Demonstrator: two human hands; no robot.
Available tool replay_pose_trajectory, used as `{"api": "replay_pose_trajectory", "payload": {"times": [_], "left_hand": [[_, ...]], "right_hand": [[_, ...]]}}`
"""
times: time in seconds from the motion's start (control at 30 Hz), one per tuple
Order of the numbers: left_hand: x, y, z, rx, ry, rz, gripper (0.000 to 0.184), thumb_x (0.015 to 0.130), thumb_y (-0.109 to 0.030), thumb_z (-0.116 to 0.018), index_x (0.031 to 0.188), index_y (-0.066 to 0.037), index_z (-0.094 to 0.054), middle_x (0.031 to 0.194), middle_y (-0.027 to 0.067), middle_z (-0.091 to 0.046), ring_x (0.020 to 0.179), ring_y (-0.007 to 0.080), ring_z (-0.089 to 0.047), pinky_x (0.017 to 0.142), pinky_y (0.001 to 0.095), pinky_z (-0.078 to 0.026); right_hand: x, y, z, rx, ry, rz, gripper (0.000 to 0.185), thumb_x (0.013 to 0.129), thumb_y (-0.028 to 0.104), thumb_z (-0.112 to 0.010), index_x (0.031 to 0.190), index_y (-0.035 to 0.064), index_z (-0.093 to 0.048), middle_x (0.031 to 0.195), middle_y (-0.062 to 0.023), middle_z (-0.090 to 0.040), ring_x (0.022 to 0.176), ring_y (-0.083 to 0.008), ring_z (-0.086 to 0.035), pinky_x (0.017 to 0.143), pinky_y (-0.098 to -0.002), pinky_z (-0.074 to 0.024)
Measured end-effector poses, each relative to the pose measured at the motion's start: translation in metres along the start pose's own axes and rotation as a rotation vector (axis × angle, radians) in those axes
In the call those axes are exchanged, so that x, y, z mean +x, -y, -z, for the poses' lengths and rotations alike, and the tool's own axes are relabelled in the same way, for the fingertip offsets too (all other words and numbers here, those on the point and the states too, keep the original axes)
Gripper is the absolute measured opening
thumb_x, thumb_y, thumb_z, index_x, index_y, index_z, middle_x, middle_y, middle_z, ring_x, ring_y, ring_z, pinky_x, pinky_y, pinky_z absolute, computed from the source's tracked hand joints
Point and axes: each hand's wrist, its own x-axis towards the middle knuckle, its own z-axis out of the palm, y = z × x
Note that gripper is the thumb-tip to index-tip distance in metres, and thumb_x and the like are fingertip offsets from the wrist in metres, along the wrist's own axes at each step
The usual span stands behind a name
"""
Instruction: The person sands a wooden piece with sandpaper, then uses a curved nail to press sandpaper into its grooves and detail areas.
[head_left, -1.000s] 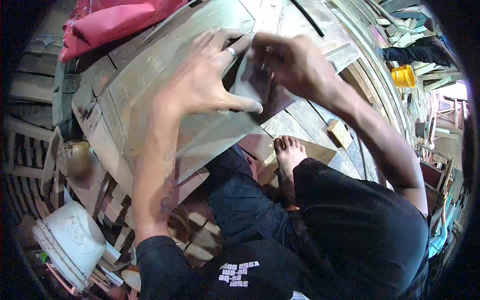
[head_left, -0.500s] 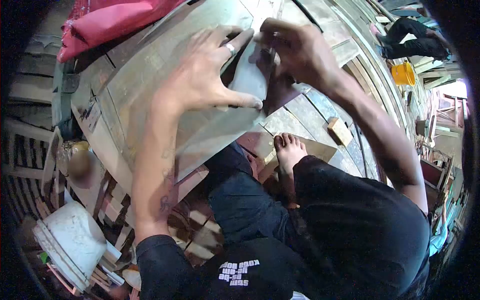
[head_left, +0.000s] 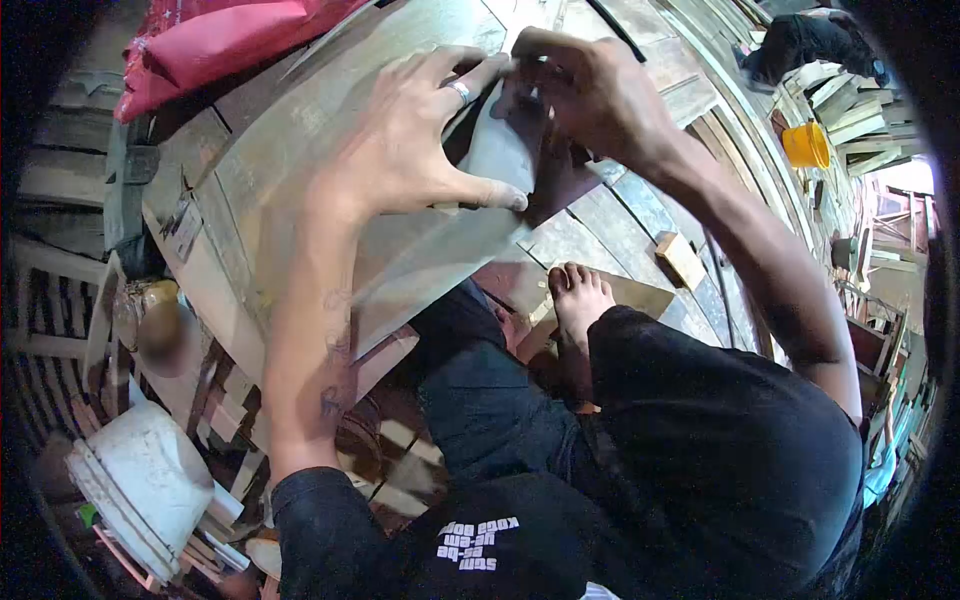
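Note:
A smooth pale grey piece [head_left: 497, 150], its kind unclear, lies between my hands over a wide flat board [head_left: 420, 255]. My left hand [head_left: 415, 135], with a ring on one finger, spans this piece: the thumb presses near its lower end and the fingertips reach its upper end. On its other side is my right hand [head_left: 595, 95], fingers curled in against the upper part. What those fingers pinch is hidden from view.
Red cloth or sheeting [head_left: 215, 50] lies at the upper left. A small wooden block [head_left: 680, 262] sits on the planks near my bare foot [head_left: 580, 305]. A white bucket [head_left: 145, 485] stands lower left, a yellow bucket [head_left: 806, 146] at right. Another person [head_left: 815, 50] is beyond.
My right hand has shifted slightly left and up along the grey piece. The left hand stays nearly in place. The person in the background has changed posture.

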Motion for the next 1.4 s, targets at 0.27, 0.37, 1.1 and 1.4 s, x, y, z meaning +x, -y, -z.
{"api": "replay_pose_trajectory", "payload": {"times": [0.27, 0.37, 1.1, 1.4], "left_hand": [[0.001, 0.003, -0.001, 0.038, -0.027, -0.04, 0.108, 0.061, -0.06, -0.093, 0.15, -0.006, -0.063, 0.148, 0.0181, -0.059, 0.14, 0.0387, -0.053, 0.122, 0.049, -0.038], [0.001, 0.002, 0.002, -0.01, -0.009, -0.039, 0.108, 0.062, -0.06, -0.093, 0.149, -0.006, -0.063, 0.147, 0.0173, -0.059, 0.139, 0.0381, -0.054, 0.121, 0.0484, -0.039], [0.0, -0.002, 0.002, 0.103, 0.023, 0.006, 0.116, 0.061, -0.062, -0.092, 0.159, -0.01, -0.056, 0.15, 0.019, -0.057, 0.141, 0.0405, -0.051, 0.123, 0.0502, -0.037], [0.001, -0.006, 0.005, 0.058, 0.021, 0.005, 0.11, 0.061, -0.06, -0.094, 0.151, -0.004, -0.062, 0.147, 0.0175, -0.058, 0.138, 0.0409, -0.053, 0.122, 0.0508, -0.038]], "right_hand": [[0.002, 0.005, 0.006, 0.018, 0.063, 0.053, 0.034, 0.081, 0.015, -0.081, 0.114, 0.0133, -0.073, 0.096, -0.016, -0.079, 0.085, -0.036, -0.078, 0.077, -0.0447, -0.0624], [-0.007, -0.004, -0.015, -0.03, -0.034, 0.121, 0.036, 0.084, 0.011, -0.076, 0.12, 0.0134, -0.074, 0.094, -0.0177, -0.078, 0.086, -0.0396, -0.077, 0.077, -0.0459, -0.0617], [0.002, -0.022, -0.021, 0.081, -0.156, 0.064, 0.05, 0.081, 0.004, -0.071, 0.13, 0.0114, -0.071, 0.106, -0.0221, -0.077, 0.096, -0.0413, -0.077, 0.086, -0.0473, -0.0624], [0.006, -0.017, -0.018, 0.032, -0.134, -0.036, 0.053, 0.08, 0.005, -0.071, 0.133, 0.0165, -0.07, 0.099, -0.0195, -0.078, 0.091, -0.0425, -0.075, 0.082, -0.0505, -0.0602]]}}
